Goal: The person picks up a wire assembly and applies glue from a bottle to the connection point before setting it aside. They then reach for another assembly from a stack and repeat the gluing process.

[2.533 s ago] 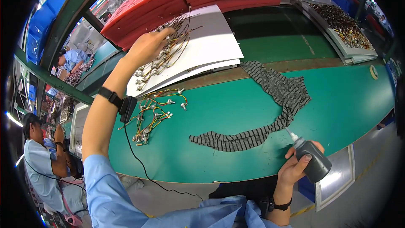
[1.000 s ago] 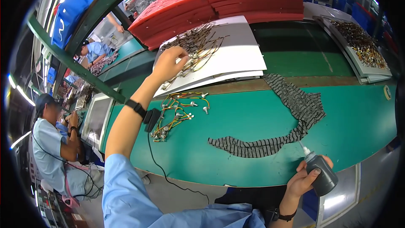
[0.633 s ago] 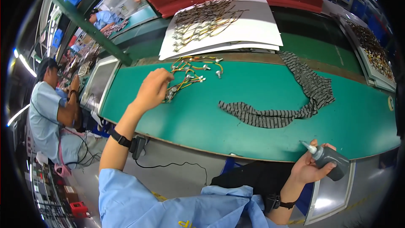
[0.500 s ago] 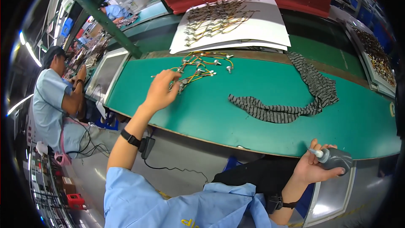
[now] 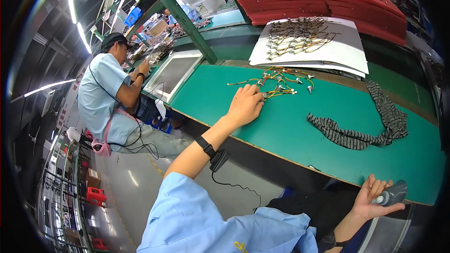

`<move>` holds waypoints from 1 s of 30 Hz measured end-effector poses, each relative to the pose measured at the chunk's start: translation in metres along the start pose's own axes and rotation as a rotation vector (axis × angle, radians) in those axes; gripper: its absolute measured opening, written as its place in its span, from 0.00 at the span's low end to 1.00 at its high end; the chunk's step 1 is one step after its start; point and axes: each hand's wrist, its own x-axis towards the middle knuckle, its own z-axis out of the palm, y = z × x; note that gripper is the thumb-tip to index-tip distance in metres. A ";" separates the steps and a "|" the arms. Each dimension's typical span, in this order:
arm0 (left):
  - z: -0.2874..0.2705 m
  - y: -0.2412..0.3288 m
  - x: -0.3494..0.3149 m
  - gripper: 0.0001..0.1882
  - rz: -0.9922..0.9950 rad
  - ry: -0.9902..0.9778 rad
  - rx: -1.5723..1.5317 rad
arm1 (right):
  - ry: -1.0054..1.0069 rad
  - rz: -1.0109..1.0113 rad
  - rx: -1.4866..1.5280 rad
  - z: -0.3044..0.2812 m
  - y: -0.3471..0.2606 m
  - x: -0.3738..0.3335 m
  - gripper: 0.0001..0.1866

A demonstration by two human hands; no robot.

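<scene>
My left hand (image 5: 246, 105) reaches over the green bench top (image 5: 281, 126), its fingers bent and held together at the near left edge of a loose cluster of small metal parts with red, yellow and black wires (image 5: 280, 84). The fingertips are partly hidden, so whatever they pinch cannot be made out. Low on the right, at the bench's front edge, my right hand (image 5: 370, 200) holds a dark grey squeeze bottle (image 5: 395, 194) with a pale nozzle. That bottle lies tilted across the palm, the thumb stretched out beneath it.
A crumpled grey-and-black striped cloth (image 5: 349, 136) lies on the right of the bench. Behind the cluster, white sheets (image 5: 349, 49) carry rows of more wired parts (image 5: 300, 37). Stacked red foam trays (image 5: 286, 2) stand farther back. A co-worker (image 5: 105, 89) sits at the left beside a framed panel (image 5: 174, 76).
The view has swung left, so the bench appears farther right. My left hand's fingers, spread before, have drawn together at the wired parts. The bottle in my right hand has turned, nozzle lower.
</scene>
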 end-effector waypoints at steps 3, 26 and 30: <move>0.001 0.010 0.009 0.03 0.048 0.091 -0.022 | 0.076 -0.043 -0.052 0.004 -0.003 -0.002 0.37; 0.011 0.123 0.045 0.13 0.225 0.181 -0.192 | 0.295 -0.104 -0.211 0.005 0.017 0.005 0.38; 0.013 0.150 0.051 0.19 0.437 0.121 -0.407 | 0.516 -0.183 -0.153 0.025 0.031 0.005 0.32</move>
